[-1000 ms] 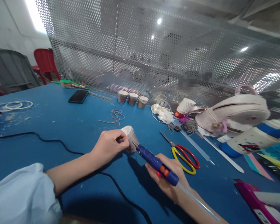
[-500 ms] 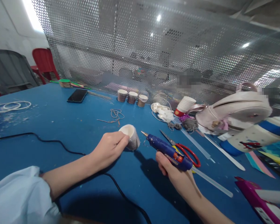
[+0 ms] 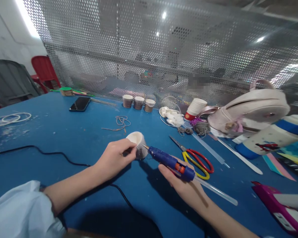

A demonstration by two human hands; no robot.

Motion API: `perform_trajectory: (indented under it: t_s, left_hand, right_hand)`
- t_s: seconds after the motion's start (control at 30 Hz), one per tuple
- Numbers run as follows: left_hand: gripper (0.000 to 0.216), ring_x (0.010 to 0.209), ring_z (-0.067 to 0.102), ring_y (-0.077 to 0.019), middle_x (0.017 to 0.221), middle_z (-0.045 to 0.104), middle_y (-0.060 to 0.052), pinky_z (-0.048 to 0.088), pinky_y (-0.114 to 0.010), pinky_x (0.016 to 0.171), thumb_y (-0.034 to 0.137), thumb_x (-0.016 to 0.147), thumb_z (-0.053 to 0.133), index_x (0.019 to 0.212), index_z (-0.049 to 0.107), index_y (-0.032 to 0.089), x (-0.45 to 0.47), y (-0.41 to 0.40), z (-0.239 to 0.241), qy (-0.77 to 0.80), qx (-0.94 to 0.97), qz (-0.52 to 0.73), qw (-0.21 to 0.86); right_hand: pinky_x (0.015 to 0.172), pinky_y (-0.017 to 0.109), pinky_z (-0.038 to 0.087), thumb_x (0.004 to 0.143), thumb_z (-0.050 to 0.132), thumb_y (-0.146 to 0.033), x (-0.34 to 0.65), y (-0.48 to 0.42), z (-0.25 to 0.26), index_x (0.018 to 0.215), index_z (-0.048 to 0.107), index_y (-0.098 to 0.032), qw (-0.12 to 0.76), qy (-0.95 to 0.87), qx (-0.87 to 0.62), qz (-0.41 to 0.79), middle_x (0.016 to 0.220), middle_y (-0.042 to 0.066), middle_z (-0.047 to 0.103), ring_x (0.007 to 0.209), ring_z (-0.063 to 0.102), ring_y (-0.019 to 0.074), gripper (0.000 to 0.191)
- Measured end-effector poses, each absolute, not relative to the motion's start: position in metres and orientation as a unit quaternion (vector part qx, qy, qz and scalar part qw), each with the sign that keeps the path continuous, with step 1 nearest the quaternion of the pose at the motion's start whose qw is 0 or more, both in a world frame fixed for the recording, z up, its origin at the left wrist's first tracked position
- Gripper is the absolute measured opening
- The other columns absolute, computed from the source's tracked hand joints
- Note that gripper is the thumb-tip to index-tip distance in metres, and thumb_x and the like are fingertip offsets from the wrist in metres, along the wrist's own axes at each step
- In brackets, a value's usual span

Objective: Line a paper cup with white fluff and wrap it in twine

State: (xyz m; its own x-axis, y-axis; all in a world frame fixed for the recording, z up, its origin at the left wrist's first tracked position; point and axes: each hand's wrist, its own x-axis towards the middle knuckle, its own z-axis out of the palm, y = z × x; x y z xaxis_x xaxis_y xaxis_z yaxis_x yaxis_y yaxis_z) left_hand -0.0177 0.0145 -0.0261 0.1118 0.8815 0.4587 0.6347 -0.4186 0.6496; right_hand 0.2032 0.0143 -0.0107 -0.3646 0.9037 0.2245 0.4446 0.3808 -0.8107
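A small cup wrapped in pale grey yarn (image 3: 141, 149) is tilted just above the blue table, its white opening toward my left side. My left hand (image 3: 118, 153) pinches its rim between thumb and fingers. In my right hand (image 3: 181, 181) is a blue glue gun (image 3: 167, 159), a clear glue stick (image 3: 217, 190) poking out of its back. The nozzle tip is at the cup's right side, near the rim; whether it touches I cannot tell. Scissors (image 3: 197, 162) with red and yellow handles lie just beyond the glue gun.
Several craft items line the back: three small cups (image 3: 139, 103), stacked paper cups (image 3: 196, 107), grey yarn (image 3: 202, 128) and a pale bag (image 3: 253, 110). A phone (image 3: 79, 103) lies at back left. A black cable (image 3: 62, 153) crosses the table (image 3: 72, 132). A magenta device (image 3: 275, 205) sits at right.
My right hand has brought the glue gun left, so its nozzle now meets the cup's side instead of standing off from it. My left hand keeps its pinch on the cup.
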Motion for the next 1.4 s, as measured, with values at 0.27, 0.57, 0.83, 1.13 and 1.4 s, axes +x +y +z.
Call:
perform_trajectory:
  t_s: [0.27, 0.57, 0.83, 1.13, 1.4]
  left_hand:
    - [0.02, 0.067, 0.06, -0.0133, 0.078, 0.068, -0.002, 0.045, -0.022, 0.063, 0.017, 0.073, 0.053, 0.085, 0.07, 0.015, -0.017, 0.015, -0.023, 0.548, 0.668, 0.434, 0.254]
    - [0.027, 0.077, 0.067, -0.0174, 0.09, 0.071, -0.003, 0.051, -0.026, 0.073, 0.024, 0.08, 0.048, 0.091, 0.071, 0.016, -0.018, 0.016, -0.019, 0.54, 0.598, 0.456, 0.379]
    - [0.029, 0.067, 0.062, -0.0159, 0.07, 0.067, -0.002, 0.046, -0.024, 0.065, 0.036, 0.086, 0.048, 0.076, 0.068, 0.017, -0.017, 0.017, -0.019, 0.555, 0.638, 0.44, 0.304]
    - [0.022, 0.055, 0.053, -0.0108, 0.061, 0.061, 0.0, 0.04, -0.021, 0.057, 0.026, 0.083, 0.049, 0.068, 0.062, 0.016, -0.018, 0.022, -0.031, 0.557, 0.695, 0.438, 0.124]
    - [0.015, 0.051, 0.045, -0.0095, 0.056, 0.053, 0.002, 0.036, -0.021, 0.053, 0.021, 0.076, 0.048, 0.062, 0.053, 0.018, -0.014, 0.02, -0.034, 0.559, 0.717, 0.417, 0.009]
  right_hand:
    - [0.042, 0.021, 0.03, 0.082, 0.056, -0.038, 0.199, 0.015, -0.016, 0.059, 0.043, -0.021, 0.308, -0.794, -0.431, 0.299, 0.05, -0.006, 0.04, 0.044, 0.036, 0.0083, 0.031]
    - [0.043, 0.021, 0.03, 0.082, 0.055, -0.037, 0.199, 0.013, -0.009, 0.059, 0.042, -0.021, 0.318, -0.799, -0.426, 0.28, 0.05, -0.006, 0.04, 0.044, 0.035, 0.0081, 0.031]
    - [0.043, 0.022, 0.031, 0.083, 0.055, -0.037, 0.2, 0.014, -0.011, 0.059, 0.042, -0.021, 0.324, -0.802, -0.418, 0.278, 0.05, -0.006, 0.041, 0.045, 0.037, 0.0085, 0.031]
    - [0.043, 0.021, 0.032, 0.082, 0.056, -0.038, 0.199, 0.014, -0.012, 0.06, 0.044, -0.021, 0.326, -0.795, -0.429, 0.279, 0.05, -0.005, 0.043, 0.044, 0.037, 0.0089, 0.03]
    - [0.042, 0.022, 0.031, 0.082, 0.055, -0.038, 0.2, 0.013, -0.011, 0.06, 0.044, -0.022, 0.324, -0.795, -0.43, 0.281, 0.049, -0.006, 0.041, 0.044, 0.035, 0.0089, 0.03]
